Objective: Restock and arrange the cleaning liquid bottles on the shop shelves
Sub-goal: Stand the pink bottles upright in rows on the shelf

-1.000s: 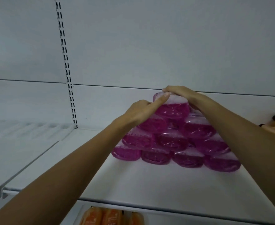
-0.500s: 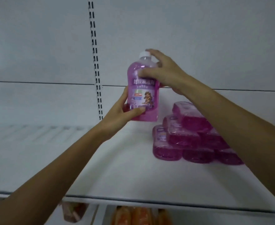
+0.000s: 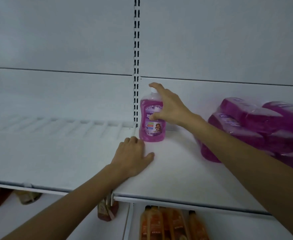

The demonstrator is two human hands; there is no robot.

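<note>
Nearest, below the working level, a row of orange bottles (image 3: 166,224) stands on the lower shelf.

Above them runs the white shelf (image 3: 176,170) where the restocking is going on. The left hand (image 3: 133,156) rests palm down on it and holds nothing. Its thumb is out to the right and its fingers are loosely bent, with the knuckles just beside the foot of the purple bottle (image 3: 151,130). Whether they touch it cannot be told.

That bottle stands upright at the back of the shelf, long axis vertical, cap up and label facing out. It sits just right of the slotted post (image 3: 136,49).

The right hand (image 3: 170,104) comes at it from the right and holds its upper part. The forefinger lies over the white cap, the thumb presses on the label, and the other fingers are spread wide round the shoulder.

So the right hand has the bottle, and the left lies in front of and below it. The bottle looks set in its corner place, and the likely next step is to let go and fetch another.

Further right, partly behind the right forearm, a wrapped pack of purple bottles (image 3: 272,122) lies on its side on the same shelf. It is well apart from the standing one and nearer the right hand.

Behind everything is the plain back wall (image 3: 55,40).
</note>
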